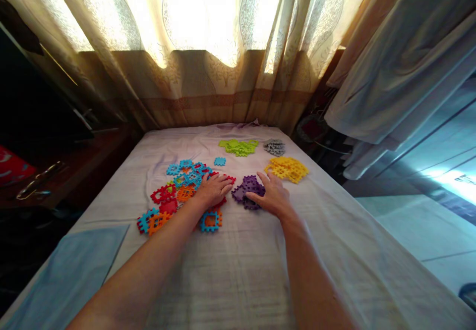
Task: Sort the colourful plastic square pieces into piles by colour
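My left hand (214,190) lies with fingers extended over the right side of a mixed heap of notched plastic building tiles. Red tiles (168,206), orange tiles (185,193) and blue tiles (193,175) show around it; those under the palm are hidden. A pile of purple tiles (250,189) sits between the two hands. At its right edge, my right hand (273,193) has thumb and fingers spread apart, the thumb over the purple pieces. Nothing shows in its grasp.
Yellow tiles (287,168) are piled just beyond the right hand. Farther back are green tiles (238,147), grey tiles (274,146) and one separate blue tile (219,161). A light blue cloth (70,270) covers the near left corner. Curtains (208,82) hang behind the sheet-covered surface.
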Motion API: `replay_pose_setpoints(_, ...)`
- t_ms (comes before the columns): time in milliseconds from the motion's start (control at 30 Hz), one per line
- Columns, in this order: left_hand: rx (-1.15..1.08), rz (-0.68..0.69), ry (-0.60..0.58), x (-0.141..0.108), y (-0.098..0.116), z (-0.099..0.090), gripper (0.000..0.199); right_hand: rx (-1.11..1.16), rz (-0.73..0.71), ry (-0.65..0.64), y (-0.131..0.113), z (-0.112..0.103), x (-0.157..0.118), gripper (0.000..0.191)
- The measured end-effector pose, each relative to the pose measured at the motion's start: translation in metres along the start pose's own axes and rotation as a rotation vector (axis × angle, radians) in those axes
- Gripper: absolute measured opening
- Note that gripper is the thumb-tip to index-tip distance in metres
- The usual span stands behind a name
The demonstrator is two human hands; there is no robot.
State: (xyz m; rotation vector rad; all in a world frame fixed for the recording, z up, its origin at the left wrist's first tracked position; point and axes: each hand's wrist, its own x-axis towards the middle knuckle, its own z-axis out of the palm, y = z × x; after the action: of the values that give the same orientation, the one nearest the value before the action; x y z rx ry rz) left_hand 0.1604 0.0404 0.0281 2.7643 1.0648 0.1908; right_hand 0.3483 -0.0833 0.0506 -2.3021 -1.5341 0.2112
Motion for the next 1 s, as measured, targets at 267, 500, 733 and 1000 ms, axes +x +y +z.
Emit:
replay_pose_setpoints(267,0.064,-0.006,0.175,-0.022,-0.009,-0.002,0.025,-0.117,-0.083,0.014,0.0,0.033,-0.029,0.089)
replay_pose_setpoints(500,0.051,-0.096,0.2,-0.041,-0.024,0.003,0.025,-0.096,-0.103,0.034,-0.012,0.044,0.001,0.07)
replay_pose_setpoints(733,-0.002,-0.126,0.199,-0.047,-0.029,0.009,0.03,-0.096,-0.028,0.082,-0.021,0.052,0.041,0.065)
replay_pose_setpoints(1000,-0.046,-0.127,0.204,-0.048,-0.032,0.012,0.03,-0.098,-0.015,0.147,-0.025,0.063,0.075,0.062)
